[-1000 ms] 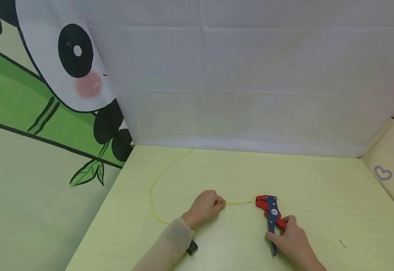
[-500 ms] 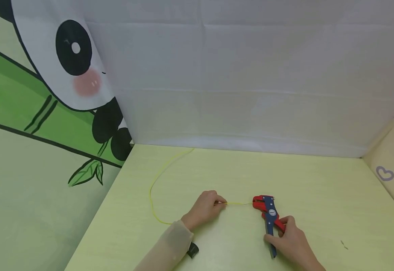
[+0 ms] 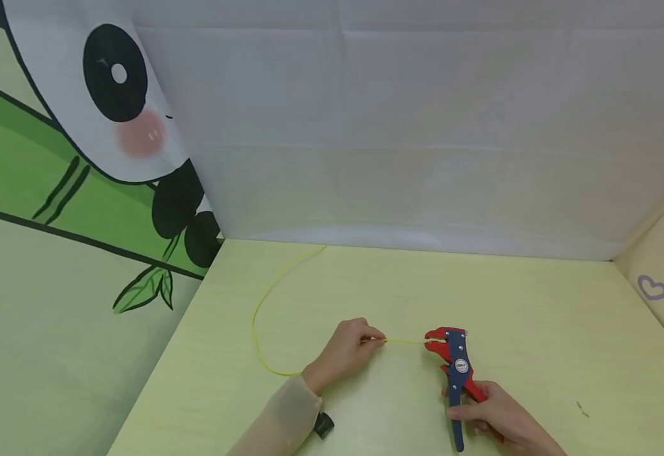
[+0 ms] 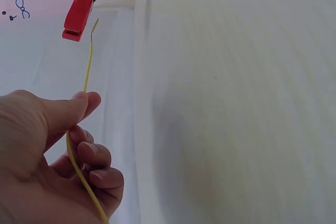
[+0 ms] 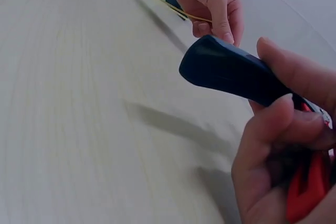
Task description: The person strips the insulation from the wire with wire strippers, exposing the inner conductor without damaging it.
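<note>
Between thumb and forefinger my left hand [image 3: 344, 351] pinches a thin yellow wire [image 4: 89, 64] near its right end. A thin bare stretch shows near the tip in the left wrist view, with a short yellow piece of insulation [image 4: 96, 24] beyond it. My right hand [image 3: 500, 411] grips a red and blue wire stripper [image 3: 459, 366] by its handles. Its red jaws stand apart, at the wire's end in the head view. The blue handle [image 5: 236, 72] fills the middle of the right wrist view. My right fingers are partly hidden behind the tool.
The yellow wire's rest curves over the pale table [image 3: 537, 316] to the back edge. Small dark scraps [image 3: 583, 409] lie at the right. A white sheet [image 3: 423, 139] hangs behind, and a wall with a painted panda [image 3: 138, 152] stands left. My left wrist wears a black band [image 3: 324, 425].
The stripper's jaws have parted wider. My right hand has shifted slightly down and right, and its grip on the handles has changed. My left hand keeps pinching the wire, nearly still.
</note>
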Tool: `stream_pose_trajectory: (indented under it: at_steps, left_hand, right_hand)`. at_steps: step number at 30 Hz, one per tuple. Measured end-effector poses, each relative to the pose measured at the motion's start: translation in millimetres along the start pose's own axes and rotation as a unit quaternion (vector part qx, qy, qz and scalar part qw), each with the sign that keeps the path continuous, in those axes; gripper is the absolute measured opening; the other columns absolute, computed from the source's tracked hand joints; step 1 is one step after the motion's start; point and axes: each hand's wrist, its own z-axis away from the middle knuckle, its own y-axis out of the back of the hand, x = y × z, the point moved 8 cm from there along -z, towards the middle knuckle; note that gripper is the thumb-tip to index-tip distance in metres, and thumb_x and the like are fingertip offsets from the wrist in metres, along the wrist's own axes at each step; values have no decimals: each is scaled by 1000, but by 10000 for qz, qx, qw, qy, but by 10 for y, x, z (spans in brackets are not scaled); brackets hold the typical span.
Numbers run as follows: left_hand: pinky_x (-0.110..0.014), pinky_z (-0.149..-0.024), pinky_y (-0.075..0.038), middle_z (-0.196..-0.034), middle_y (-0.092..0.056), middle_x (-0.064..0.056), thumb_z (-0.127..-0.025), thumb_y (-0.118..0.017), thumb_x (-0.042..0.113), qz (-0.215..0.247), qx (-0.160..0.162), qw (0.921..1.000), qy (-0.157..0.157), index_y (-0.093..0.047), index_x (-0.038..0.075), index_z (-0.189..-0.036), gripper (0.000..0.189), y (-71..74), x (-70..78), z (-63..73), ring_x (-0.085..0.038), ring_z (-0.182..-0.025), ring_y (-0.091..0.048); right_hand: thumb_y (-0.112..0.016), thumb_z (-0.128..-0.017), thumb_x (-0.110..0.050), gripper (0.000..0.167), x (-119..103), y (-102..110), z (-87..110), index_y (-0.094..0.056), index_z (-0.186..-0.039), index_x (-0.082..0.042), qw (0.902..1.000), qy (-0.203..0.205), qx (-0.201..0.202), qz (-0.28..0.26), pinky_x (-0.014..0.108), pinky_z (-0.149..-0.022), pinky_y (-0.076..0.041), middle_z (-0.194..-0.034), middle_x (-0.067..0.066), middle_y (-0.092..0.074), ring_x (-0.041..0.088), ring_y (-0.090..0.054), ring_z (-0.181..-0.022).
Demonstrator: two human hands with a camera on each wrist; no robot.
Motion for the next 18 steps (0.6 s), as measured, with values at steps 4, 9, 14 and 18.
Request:
stream_pose_trajectory:
  at_steps: [4, 9, 14, 18]
  left_hand:
    - [-18, -53, -37, -68, -49, 11, -86, -72, 11, 125, 64, 9998, -110, -78, 10, -90, 7, 69, 40, 33, -4, -58, -42]
    - [-19, -53, -37, -68, -49, 11, -86, -72, 10, 196, -16, 9998, -6, -78, 10, -90, 7, 70, 32, 43, -4, -58, -42]
    - [-19, -54, -38, -68, -51, 11, -86, -72, 9, 304, -33, 9995, -8, -78, 10, -91, 8, 72, 55, 53, -4, -58, -43]
    - [-19, -54, -38, -68, -51, 11, -86, -72, 10, 304, -28, 9995, -20, -78, 10, -91, 8, 80, 71, 43, -4, -58, -43]
  right_hand:
    - [-70, -88, -12, 40, -4, -57, 23, -57, -120, 9, 9988, 28, -178, -455, 25, -58, -39, -67, 1, -52, 15, -46, -57]
    - [-70, -88, -11, 42, 29, -39, 44, -55, -121, 10, 9993, -82, 73, -354, 26, -60, -42, -73, 5, -58, 18, -52, -61]
    - [-71, -87, -9, 49, 50, -50, 56, -49, -125, 13, 9979, -207, 167, -595, 31, -73, -50, -92, 11, -65, 25, -61, -77]
    - [-69, -88, -7, 50, 8, -76, 66, -46, -127, 12, 9970, -183, 18, -750, 34, -79, -51, -97, 13, -65, 26, -63, -83]
